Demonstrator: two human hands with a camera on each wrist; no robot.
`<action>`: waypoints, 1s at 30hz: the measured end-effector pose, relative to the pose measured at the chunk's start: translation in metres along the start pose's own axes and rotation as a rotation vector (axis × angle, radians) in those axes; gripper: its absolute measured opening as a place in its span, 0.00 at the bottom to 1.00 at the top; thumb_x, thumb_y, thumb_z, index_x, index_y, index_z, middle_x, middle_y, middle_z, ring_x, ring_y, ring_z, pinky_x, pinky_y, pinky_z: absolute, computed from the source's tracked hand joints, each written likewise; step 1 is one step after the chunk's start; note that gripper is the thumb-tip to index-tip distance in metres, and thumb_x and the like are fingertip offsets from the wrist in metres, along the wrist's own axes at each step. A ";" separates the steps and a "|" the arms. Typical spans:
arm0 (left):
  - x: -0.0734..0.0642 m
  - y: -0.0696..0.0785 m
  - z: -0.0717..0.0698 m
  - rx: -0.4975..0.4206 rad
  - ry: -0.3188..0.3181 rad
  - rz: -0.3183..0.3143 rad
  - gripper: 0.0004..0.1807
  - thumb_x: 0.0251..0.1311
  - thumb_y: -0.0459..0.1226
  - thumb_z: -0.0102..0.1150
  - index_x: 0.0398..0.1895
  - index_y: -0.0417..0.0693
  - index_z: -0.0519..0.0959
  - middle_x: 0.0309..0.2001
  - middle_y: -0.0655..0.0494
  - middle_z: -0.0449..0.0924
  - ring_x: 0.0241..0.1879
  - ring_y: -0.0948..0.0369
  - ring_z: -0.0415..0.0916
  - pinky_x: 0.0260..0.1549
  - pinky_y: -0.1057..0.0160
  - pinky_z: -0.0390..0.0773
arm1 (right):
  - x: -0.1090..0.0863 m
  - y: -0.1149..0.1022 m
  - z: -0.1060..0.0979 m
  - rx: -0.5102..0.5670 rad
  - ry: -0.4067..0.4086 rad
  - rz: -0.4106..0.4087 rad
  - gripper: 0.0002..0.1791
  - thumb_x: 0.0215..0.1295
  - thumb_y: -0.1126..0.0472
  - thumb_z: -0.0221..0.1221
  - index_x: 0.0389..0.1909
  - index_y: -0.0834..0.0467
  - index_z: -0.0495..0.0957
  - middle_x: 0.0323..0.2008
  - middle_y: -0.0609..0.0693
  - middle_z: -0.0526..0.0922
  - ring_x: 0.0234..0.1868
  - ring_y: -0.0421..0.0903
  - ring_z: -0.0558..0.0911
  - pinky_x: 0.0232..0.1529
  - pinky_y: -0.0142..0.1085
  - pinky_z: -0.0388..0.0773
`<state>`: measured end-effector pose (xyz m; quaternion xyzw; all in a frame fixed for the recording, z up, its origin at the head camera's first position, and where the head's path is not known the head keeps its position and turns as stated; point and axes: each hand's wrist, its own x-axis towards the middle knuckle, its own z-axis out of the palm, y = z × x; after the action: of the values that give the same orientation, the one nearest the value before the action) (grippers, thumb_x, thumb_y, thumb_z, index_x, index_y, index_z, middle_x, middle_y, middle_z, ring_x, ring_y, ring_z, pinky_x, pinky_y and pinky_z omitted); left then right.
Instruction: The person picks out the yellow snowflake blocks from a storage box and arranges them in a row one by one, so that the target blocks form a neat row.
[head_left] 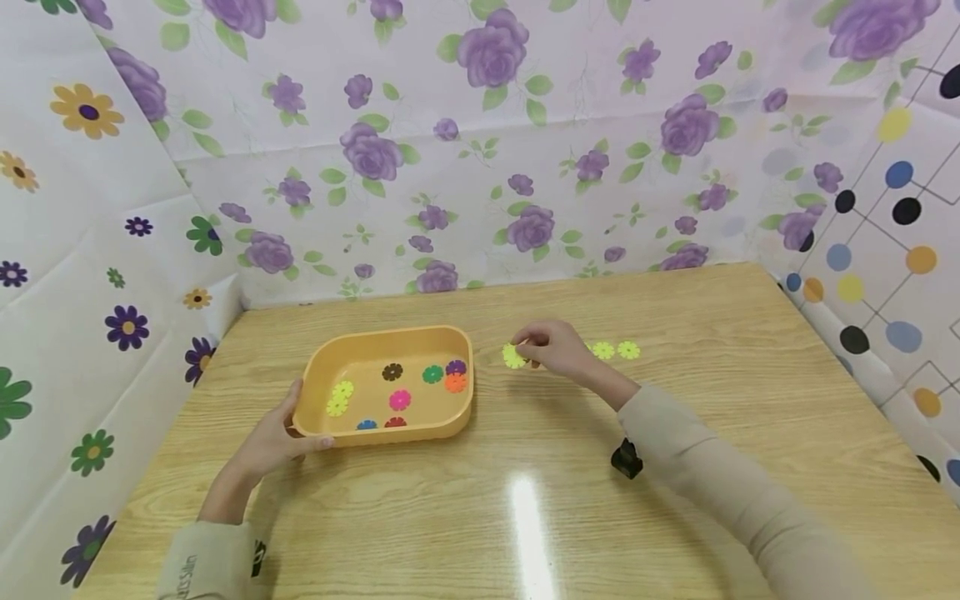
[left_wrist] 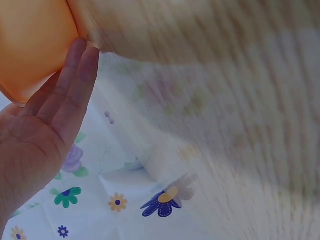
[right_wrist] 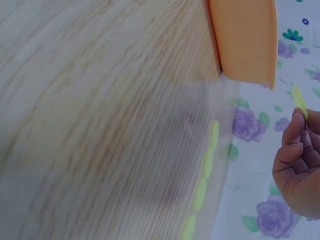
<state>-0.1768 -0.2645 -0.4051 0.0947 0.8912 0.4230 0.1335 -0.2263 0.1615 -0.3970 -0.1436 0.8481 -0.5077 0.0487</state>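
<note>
My left hand point(head_left: 270, 442) rests against the near-left corner of an orange plastic tray point(head_left: 390, 435), thumb along the front wall and fingers on the left side. In the left wrist view its fingers point(left_wrist: 65, 95) lie straight against the tray wall. My right hand point(head_left: 555, 348) pinches a yellow flower-shaped disc point(head_left: 513, 357) between thumb and fingertips, right of the tray. The right wrist view shows this disc point(right_wrist: 298, 97) edge-on, raised above the table. Behind the hand, more yellow discs point(head_left: 628, 350) lie in a row on the table, partly hidden by it.
Inside the tray are two yellow discs point(head_left: 337, 405) and several others, among them brown point(head_left: 392, 372), pink point(head_left: 400, 400), green point(head_left: 432, 374) and orange point(head_left: 455, 382). The wood-grain table point(head_left: 420, 517) meets a flowered sheet point(head_left: 525, 167) at the back.
</note>
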 end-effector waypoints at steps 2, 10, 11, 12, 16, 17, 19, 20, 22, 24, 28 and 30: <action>0.000 0.000 0.000 0.004 0.001 0.002 0.61 0.48 0.41 0.68 0.69 0.36 0.29 0.65 0.26 0.47 0.37 0.53 0.72 0.26 0.63 0.74 | -0.002 0.004 -0.006 -0.010 0.000 0.007 0.10 0.61 0.65 0.57 0.41 0.64 0.80 0.22 0.51 0.80 0.25 0.48 0.78 0.26 0.37 0.72; 0.002 0.001 -0.002 0.058 0.010 -0.007 0.61 0.48 0.45 0.68 0.69 0.36 0.30 0.68 0.30 0.36 0.52 0.46 0.66 0.38 0.71 0.71 | -0.011 0.021 -0.033 -0.018 0.004 0.051 0.12 0.62 0.64 0.56 0.44 0.66 0.79 0.25 0.55 0.81 0.29 0.55 0.79 0.32 0.47 0.74; 0.002 0.000 -0.002 0.055 0.010 -0.008 0.61 0.48 0.45 0.68 0.69 0.36 0.30 0.68 0.31 0.35 0.52 0.46 0.66 0.38 0.71 0.71 | -0.013 0.022 -0.037 -0.019 0.005 0.053 0.12 0.63 0.64 0.55 0.44 0.67 0.78 0.25 0.55 0.81 0.30 0.57 0.79 0.33 0.48 0.74; 0.002 0.000 -0.001 0.050 0.010 -0.008 0.61 0.48 0.45 0.68 0.69 0.36 0.30 0.68 0.31 0.35 0.51 0.47 0.66 0.37 0.70 0.71 | -0.014 0.024 -0.041 -0.020 0.008 0.057 0.13 0.63 0.64 0.55 0.44 0.67 0.78 0.26 0.57 0.81 0.30 0.58 0.78 0.33 0.50 0.74; 0.002 0.000 0.000 0.049 0.013 -0.003 0.61 0.47 0.44 0.68 0.69 0.35 0.30 0.68 0.30 0.37 0.50 0.47 0.67 0.35 0.71 0.71 | -0.022 0.032 -0.057 -0.024 0.036 0.067 0.13 0.64 0.64 0.55 0.45 0.68 0.77 0.29 0.62 0.81 0.32 0.62 0.77 0.34 0.52 0.73; 0.002 0.000 0.000 0.048 0.014 -0.003 0.61 0.47 0.44 0.68 0.69 0.35 0.30 0.68 0.30 0.37 0.49 0.46 0.67 0.34 0.71 0.72 | -0.024 0.034 -0.061 -0.021 0.040 0.071 0.13 0.64 0.64 0.54 0.45 0.68 0.77 0.29 0.63 0.80 0.32 0.63 0.77 0.33 0.52 0.73; 0.002 0.000 0.000 0.059 0.015 -0.003 0.61 0.48 0.45 0.68 0.69 0.35 0.30 0.67 0.29 0.38 0.50 0.46 0.67 0.34 0.71 0.71 | -0.027 0.038 -0.068 -0.017 0.051 0.082 0.14 0.64 0.64 0.54 0.46 0.69 0.77 0.30 0.64 0.80 0.32 0.63 0.77 0.34 0.51 0.73; 0.002 0.000 0.000 0.062 0.015 -0.004 0.61 0.48 0.45 0.68 0.69 0.35 0.30 0.67 0.29 0.38 0.50 0.46 0.67 0.35 0.71 0.71 | -0.028 0.040 -0.071 -0.016 0.055 0.089 0.14 0.64 0.64 0.54 0.46 0.69 0.77 0.31 0.64 0.80 0.32 0.63 0.77 0.34 0.51 0.73; 0.002 0.000 0.000 0.066 0.015 -0.004 0.61 0.48 0.45 0.68 0.69 0.35 0.30 0.67 0.29 0.39 0.51 0.46 0.67 0.36 0.72 0.71 | -0.031 0.043 -0.078 -0.020 0.060 0.102 0.15 0.65 0.63 0.54 0.47 0.69 0.76 0.31 0.64 0.80 0.33 0.63 0.77 0.34 0.50 0.74; 0.002 0.000 0.000 0.057 0.012 -0.004 0.61 0.47 0.44 0.68 0.69 0.35 0.30 0.67 0.28 0.40 0.50 0.46 0.68 0.34 0.70 0.72 | -0.034 0.045 -0.086 -0.027 0.067 0.120 0.15 0.65 0.63 0.54 0.47 0.68 0.76 0.32 0.64 0.80 0.34 0.63 0.77 0.33 0.49 0.74; 0.001 -0.001 0.000 0.046 0.016 -0.002 0.61 0.47 0.44 0.68 0.69 0.36 0.30 0.65 0.27 0.45 0.47 0.47 0.70 0.33 0.68 0.73 | -0.041 0.052 -0.101 -0.047 0.077 0.150 0.15 0.65 0.62 0.53 0.49 0.68 0.75 0.33 0.65 0.80 0.35 0.63 0.76 0.32 0.48 0.74; 0.001 -0.001 0.001 0.046 0.018 -0.001 0.61 0.47 0.44 0.68 0.69 0.36 0.30 0.65 0.26 0.47 0.47 0.47 0.70 0.33 0.68 0.73 | -0.043 0.056 -0.108 -0.055 0.084 0.160 0.16 0.66 0.62 0.53 0.49 0.68 0.75 0.34 0.66 0.79 0.35 0.63 0.76 0.34 0.48 0.74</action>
<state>-0.1777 -0.2641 -0.4063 0.0935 0.9019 0.4033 0.1235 -0.2202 0.2903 -0.3966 -0.0551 0.8717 -0.4845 0.0498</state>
